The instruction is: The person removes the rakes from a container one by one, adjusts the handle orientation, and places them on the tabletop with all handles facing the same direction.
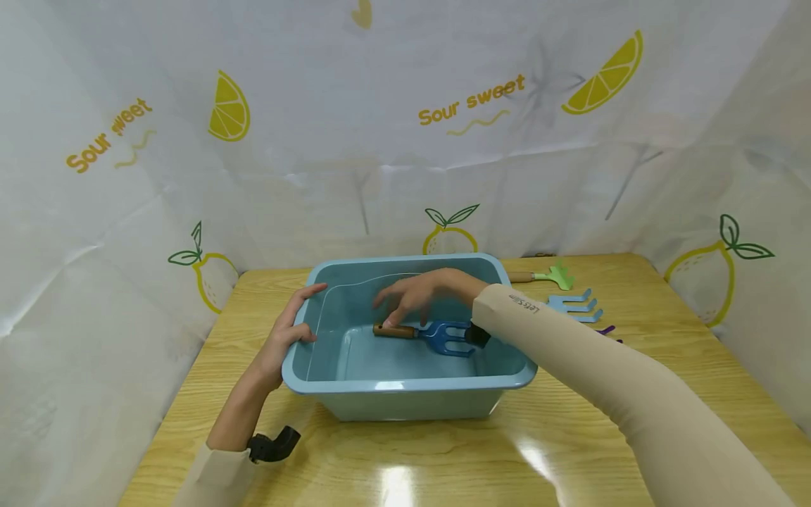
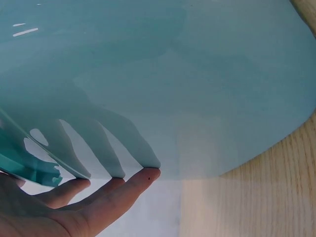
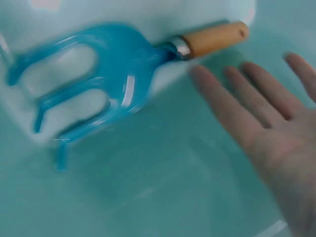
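A light blue plastic basin [image 1: 405, 386] stands on the wooden table. My left hand [image 1: 288, 338] holds its left rim, thumb over the edge; in the left wrist view its fingers [image 2: 121, 195] press the outer wall. On the basin's floor lies a blue hand rake [image 1: 437, 336] with bent tines and a wooden handle [image 3: 215, 40]. Inside the basin, my right hand [image 1: 415, 294] hovers by that handle with its fingers spread. The right wrist view shows these fingers extended and nothing held between them.
Right of the basin lie a green-headed garden tool [image 1: 557, 276], a light blue rake [image 1: 576, 308] and a partly hidden purple tool [image 1: 606, 330]. A white lemon-printed cloth [image 1: 355, 169] hangs behind and beside the table [image 1: 443, 458].
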`<action>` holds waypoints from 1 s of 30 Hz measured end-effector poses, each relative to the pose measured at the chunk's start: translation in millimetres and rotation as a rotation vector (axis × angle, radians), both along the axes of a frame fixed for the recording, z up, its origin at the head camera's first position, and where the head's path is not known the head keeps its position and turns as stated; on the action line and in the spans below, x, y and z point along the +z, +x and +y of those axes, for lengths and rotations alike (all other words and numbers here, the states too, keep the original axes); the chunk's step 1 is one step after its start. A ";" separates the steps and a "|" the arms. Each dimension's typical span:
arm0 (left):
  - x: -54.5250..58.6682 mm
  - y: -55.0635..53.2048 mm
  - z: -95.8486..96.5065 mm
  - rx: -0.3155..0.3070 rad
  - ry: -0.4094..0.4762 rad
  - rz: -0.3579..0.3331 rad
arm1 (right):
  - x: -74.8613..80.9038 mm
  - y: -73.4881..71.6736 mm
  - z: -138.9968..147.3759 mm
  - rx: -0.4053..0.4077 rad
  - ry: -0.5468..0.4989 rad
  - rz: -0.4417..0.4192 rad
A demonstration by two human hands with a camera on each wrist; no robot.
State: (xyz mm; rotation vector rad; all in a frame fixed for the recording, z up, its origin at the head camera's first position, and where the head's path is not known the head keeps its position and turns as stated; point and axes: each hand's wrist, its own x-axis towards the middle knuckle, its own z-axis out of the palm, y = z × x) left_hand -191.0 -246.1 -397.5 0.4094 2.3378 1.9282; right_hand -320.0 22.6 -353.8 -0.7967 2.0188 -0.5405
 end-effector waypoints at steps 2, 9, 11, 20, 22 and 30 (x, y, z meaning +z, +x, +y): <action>0.0 0.4 0.4 -0.003 -0.002 -0.001 | -4.9 2.0 -2.4 -0.017 0.040 -0.013; 2.0 0.6 0.7 0.002 0.004 -0.001 | -18.5 5.7 -8.8 -0.081 0.117 -0.048; 2.0 0.3 0.7 0.001 0.003 0.001 | -20.9 5.3 -9.2 -0.073 0.122 -0.042; 0.7 0.3 0.3 0.006 -0.006 -0.001 | -35.3 11.0 -10.8 0.024 0.057 0.198; 0.6 0.5 0.5 0.009 -0.005 -0.002 | -38.5 14.2 -12.5 0.030 0.060 0.242; 0.4 1.4 0.8 -0.004 0.013 0.004 | -49.4 20.8 -19.2 0.024 0.101 0.340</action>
